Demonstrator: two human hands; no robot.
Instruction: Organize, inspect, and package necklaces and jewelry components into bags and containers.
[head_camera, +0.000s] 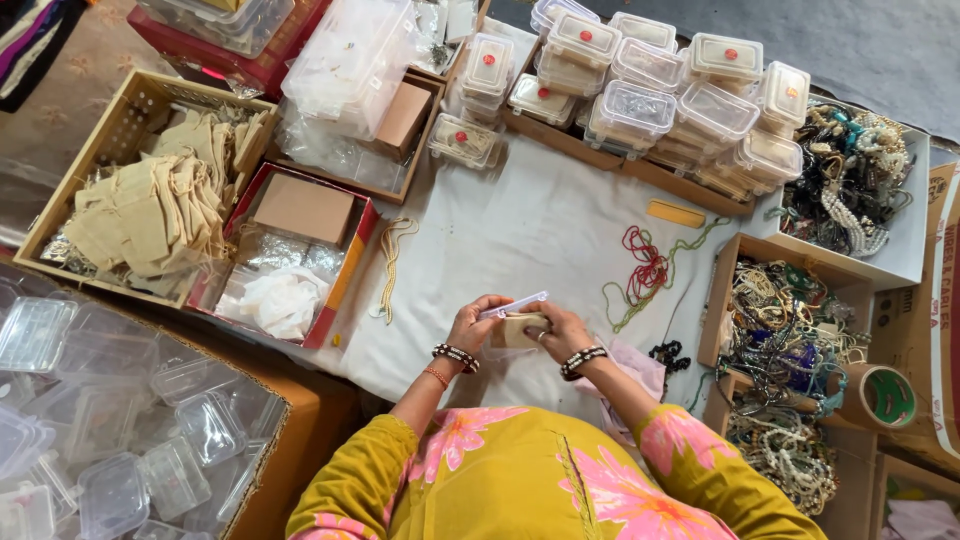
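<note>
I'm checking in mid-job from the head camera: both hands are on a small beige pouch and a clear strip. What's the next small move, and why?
Probably slide the thin clear plastic strip into the small beige cloth pouch. The left hand pinches the strip just above the pouch, which the right hand cups from the other side. Whether the pouch mouth is open cannot be told; if not, spread it first.

Matt beige cloth pouch (518, 332) and a thin clear plastic strip (512, 305); glossy clear plastic boxes (640, 100); smooth white cloth (530, 225); rough cardboard carton (290, 420).
</note>
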